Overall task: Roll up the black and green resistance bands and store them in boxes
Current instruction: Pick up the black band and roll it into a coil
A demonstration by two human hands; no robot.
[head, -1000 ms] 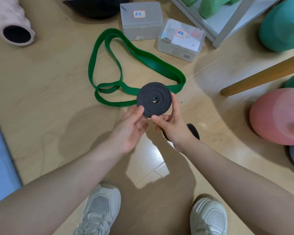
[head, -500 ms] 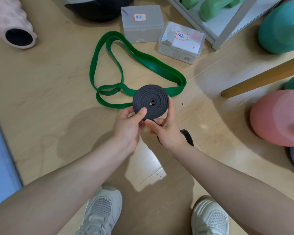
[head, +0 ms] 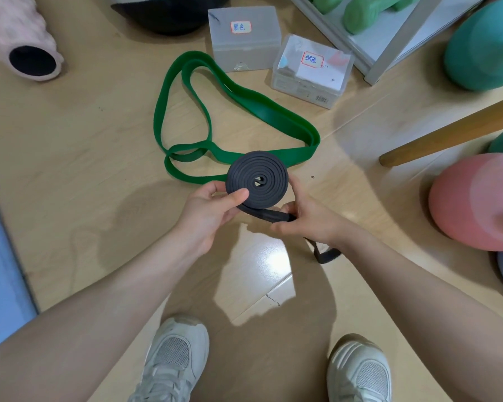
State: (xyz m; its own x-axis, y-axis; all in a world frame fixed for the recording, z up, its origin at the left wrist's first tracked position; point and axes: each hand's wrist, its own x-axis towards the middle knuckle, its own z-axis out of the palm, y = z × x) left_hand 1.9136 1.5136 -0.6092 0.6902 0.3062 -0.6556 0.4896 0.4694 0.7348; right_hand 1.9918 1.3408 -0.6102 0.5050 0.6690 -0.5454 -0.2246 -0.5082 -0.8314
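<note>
While a pink foam roller (head: 26, 50) lies at far left on the wood floor (head: 79, 146), the green band (head: 215, 117) is seen spread loose and unrolled at centre. Beyond it, two closed plastic boxes (head: 244, 39) are set side by side, each labelled. Above the floor, the black band (head: 257, 182) is held as a flat coil, overlapping the green band's near edge in view. The coil's left rim is pinched by the left hand (head: 212, 210), thumb on top. The loose black tail is gripped by the right hand (head: 305, 219), its end hanging below the wrist. A pink ball (head: 476, 201) sits at right.
</note>
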